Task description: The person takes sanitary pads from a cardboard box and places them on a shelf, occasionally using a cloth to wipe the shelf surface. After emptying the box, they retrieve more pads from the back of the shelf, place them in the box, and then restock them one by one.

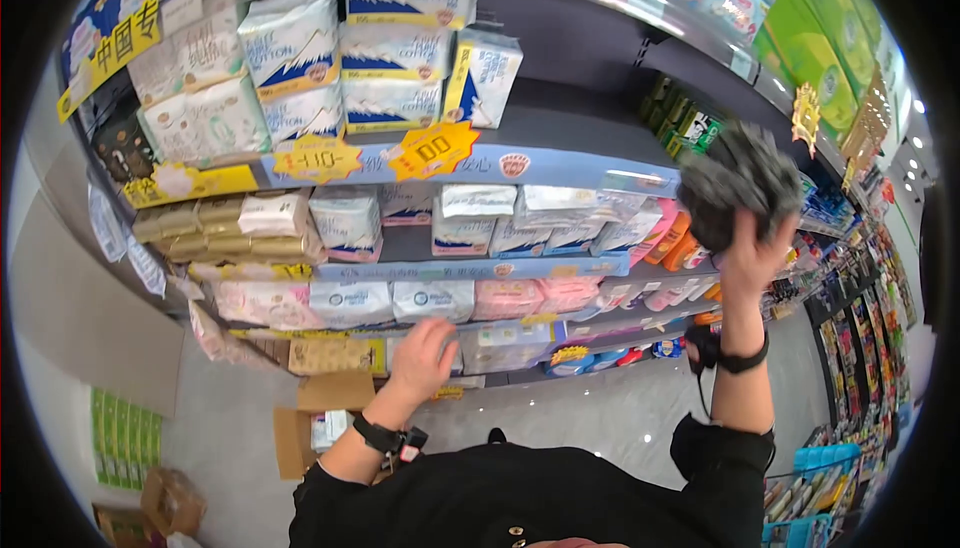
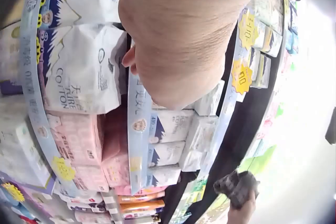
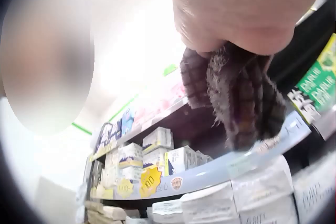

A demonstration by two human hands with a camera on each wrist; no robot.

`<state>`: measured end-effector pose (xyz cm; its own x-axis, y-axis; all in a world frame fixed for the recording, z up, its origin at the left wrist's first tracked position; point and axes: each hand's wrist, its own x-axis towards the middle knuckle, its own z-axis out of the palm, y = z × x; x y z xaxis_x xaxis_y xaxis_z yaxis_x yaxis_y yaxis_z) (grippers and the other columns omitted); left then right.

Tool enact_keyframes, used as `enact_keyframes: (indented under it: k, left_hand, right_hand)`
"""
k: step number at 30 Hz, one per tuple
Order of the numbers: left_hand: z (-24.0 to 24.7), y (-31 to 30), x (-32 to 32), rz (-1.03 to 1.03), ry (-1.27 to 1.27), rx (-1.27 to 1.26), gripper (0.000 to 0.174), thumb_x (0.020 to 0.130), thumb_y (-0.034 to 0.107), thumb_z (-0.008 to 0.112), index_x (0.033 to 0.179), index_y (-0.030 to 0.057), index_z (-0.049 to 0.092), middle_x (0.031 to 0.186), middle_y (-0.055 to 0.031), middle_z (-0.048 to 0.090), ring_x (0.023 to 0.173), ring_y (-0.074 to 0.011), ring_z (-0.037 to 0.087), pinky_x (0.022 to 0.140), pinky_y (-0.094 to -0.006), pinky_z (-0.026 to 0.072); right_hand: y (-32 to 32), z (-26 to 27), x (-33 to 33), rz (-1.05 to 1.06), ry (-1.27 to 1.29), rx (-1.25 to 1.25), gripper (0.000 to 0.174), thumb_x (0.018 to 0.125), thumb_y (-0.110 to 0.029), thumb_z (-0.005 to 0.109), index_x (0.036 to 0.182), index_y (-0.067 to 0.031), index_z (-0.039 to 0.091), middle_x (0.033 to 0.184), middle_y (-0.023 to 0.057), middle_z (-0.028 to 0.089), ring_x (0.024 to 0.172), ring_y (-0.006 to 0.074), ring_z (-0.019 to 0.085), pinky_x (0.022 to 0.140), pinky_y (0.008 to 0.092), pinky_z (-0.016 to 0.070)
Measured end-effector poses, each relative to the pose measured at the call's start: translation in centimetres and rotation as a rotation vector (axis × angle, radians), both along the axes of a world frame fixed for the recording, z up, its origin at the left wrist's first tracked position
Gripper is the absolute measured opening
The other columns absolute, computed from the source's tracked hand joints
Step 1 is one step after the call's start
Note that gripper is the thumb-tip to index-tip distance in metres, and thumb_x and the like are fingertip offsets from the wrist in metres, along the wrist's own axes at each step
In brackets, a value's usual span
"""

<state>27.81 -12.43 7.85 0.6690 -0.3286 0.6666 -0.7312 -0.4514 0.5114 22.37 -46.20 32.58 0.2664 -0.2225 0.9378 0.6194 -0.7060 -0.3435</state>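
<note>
A dark grey checked cloth [image 1: 740,183] is bunched up in my right hand [image 1: 755,258], at the right end of the upper shelf edge [image 1: 580,170]. In the right wrist view the cloth [image 3: 236,95] hangs below the hand [image 3: 241,14] against the blue shelf strip, its edge frayed. My left hand [image 1: 425,358] holds nothing, its fingers loosely bent near the packs [image 1: 432,301] on a lower shelf. The left wrist view shows that hand [image 2: 173,40] mostly as wrist and palm, with most fingers hidden.
White and blue cotton packs [image 1: 395,53] stand on the upper shelf at left, green boxes [image 1: 690,128] at right. Below are pink packs [image 1: 510,298] and orange bottles [image 1: 680,241]. An open carton [image 1: 293,443] stands on the floor, and blue baskets [image 1: 825,458] at lower right.
</note>
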Motion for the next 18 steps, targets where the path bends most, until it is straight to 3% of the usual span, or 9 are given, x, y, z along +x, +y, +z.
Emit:
enact_keyframes:
  k: [1, 3, 5, 6, 7, 8, 12, 14, 18]
  left_hand:
    - [-0.4, -0.4, -0.3, -0.040, 0.012, 0.007, 0.022, 0.077, 0.009, 0.066, 0.097, 0.0045, 0.060, 0.098, -0.0122, 0.061, 0.086, -0.0326, 0.062, 0.069, -0.0392, 0.0521]
    - [-1.3, -0.9, -1.1, -0.082, 0.035, 0.041, 0.020, 0.077, 0.010, 0.065, 0.096, 0.0050, 0.061, 0.096, -0.0114, 0.061, 0.084, -0.0320, 0.062, 0.068, -0.0391, 0.0521]
    - [-2.2, -1.3, -1.6, -0.107, 0.055, 0.074, 0.018, 0.078, 0.011, 0.065, 0.094, 0.0055, 0.061, 0.094, -0.0106, 0.062, 0.082, -0.0313, 0.063, 0.066, -0.0390, 0.0521]
    - [-2.5, -1.1, -1.8, -0.131, 0.120, 0.137, 0.016, 0.078, 0.012, 0.065, 0.093, 0.0063, 0.061, 0.092, -0.0101, 0.063, 0.081, -0.0309, 0.063, 0.065, -0.0390, 0.0519]
    - [-2.9, -0.9, -2.0, -0.154, 0.188, 0.202, 0.015, 0.079, 0.014, 0.065, 0.092, 0.0071, 0.062, 0.089, -0.0096, 0.063, 0.080, -0.0305, 0.063, 0.065, -0.0390, 0.0517]
    - [-3.2, -0.7, -2.3, -0.148, 0.180, 0.202, 0.015, 0.079, 0.014, 0.065, 0.092, 0.0071, 0.062, 0.089, -0.0096, 0.063, 0.080, -0.0305, 0.063, 0.065, -0.0390, 0.0517]
    - [-4.6, -0.5, -2.8, 0.021, 0.290, 0.155, 0.015, 0.079, 0.015, 0.065, 0.092, 0.0074, 0.063, 0.086, -0.0098, 0.064, 0.077, -0.0301, 0.064, 0.065, -0.0385, 0.0517]
    - [-5.3, -0.3, -2.8, 0.081, 0.316, 0.129, 0.015, 0.079, 0.015, 0.065, 0.092, 0.0070, 0.063, 0.085, -0.0101, 0.064, 0.076, -0.0301, 0.064, 0.065, -0.0385, 0.0517]
    - [-8.7, 1.6, -4.1, 0.358, 0.388, 0.041, 0.019, 0.077, 0.015, 0.066, 0.093, 0.0048, 0.064, 0.083, -0.0125, 0.065, 0.076, -0.0306, 0.064, 0.067, -0.0391, 0.0512]
  right_hand:
    - [0.5, 1.3, 1.4, -0.162, 0.078, -0.162, 0.040, 0.088, 0.002, 0.057, 0.126, -0.0004, 0.046, 0.119, 0.0106, 0.058, 0.107, 0.0192, 0.057, 0.093, 0.0322, 0.0442]
    - [2.2, 3.5, 6.1, -0.152, 0.195, -0.399, 0.048, 0.076, 0.001, 0.067, 0.121, -0.0011, 0.051, 0.114, 0.0148, 0.058, 0.104, 0.0308, 0.058, 0.092, 0.0365, 0.0447]
    - [4.3, 5.2, 9.9, -0.150, 0.485, -0.776, 0.049, 0.077, -0.020, 0.071, 0.119, -0.0004, 0.055, 0.119, 0.0181, 0.056, 0.109, 0.0350, 0.052, 0.096, 0.0430, 0.0402]
    - [4.3, 5.7, 12.3, 0.077, 0.793, -0.905, 0.053, 0.086, -0.034, 0.063, 0.127, -0.0017, 0.052, 0.130, 0.0205, 0.051, 0.120, 0.0353, 0.046, 0.102, 0.0422, 0.0364]
    - [4.0, 4.9, 14.4, 0.274, 1.007, -0.800, 0.059, 0.092, -0.044, 0.052, 0.136, -0.0038, 0.046, 0.140, 0.0218, 0.043, 0.130, 0.0360, 0.038, 0.108, 0.0414, 0.0304]
    - [3.7, 4.9, 16.4, 0.278, 1.083, -0.907, 0.063, 0.095, -0.051, 0.042, 0.141, -0.0074, 0.039, 0.146, 0.0206, 0.035, 0.137, 0.0348, 0.028, 0.112, 0.0394, 0.0233]
    - [4.1, 6.9, 18.2, 0.261, 1.314, -1.076, 0.064, 0.097, -0.053, 0.035, 0.147, -0.0141, 0.029, 0.152, 0.0180, 0.022, 0.141, 0.0337, 0.020, 0.114, 0.0386, 0.0188]
    - [2.9, 7.3, 18.0, 0.210, 1.339, -1.156, 0.065, 0.097, -0.050, 0.036, 0.148, -0.0115, 0.022, 0.153, 0.0187, 0.020, 0.142, 0.0332, 0.015, 0.115, 0.0378, 0.0158]
    - [-3.6, 7.6, 18.6, -0.034, 1.481, -1.078, 0.068, 0.095, -0.048, 0.040, 0.147, -0.0074, 0.023, 0.148, 0.0246, 0.026, 0.137, 0.0375, 0.029, 0.113, 0.0389, 0.0234]
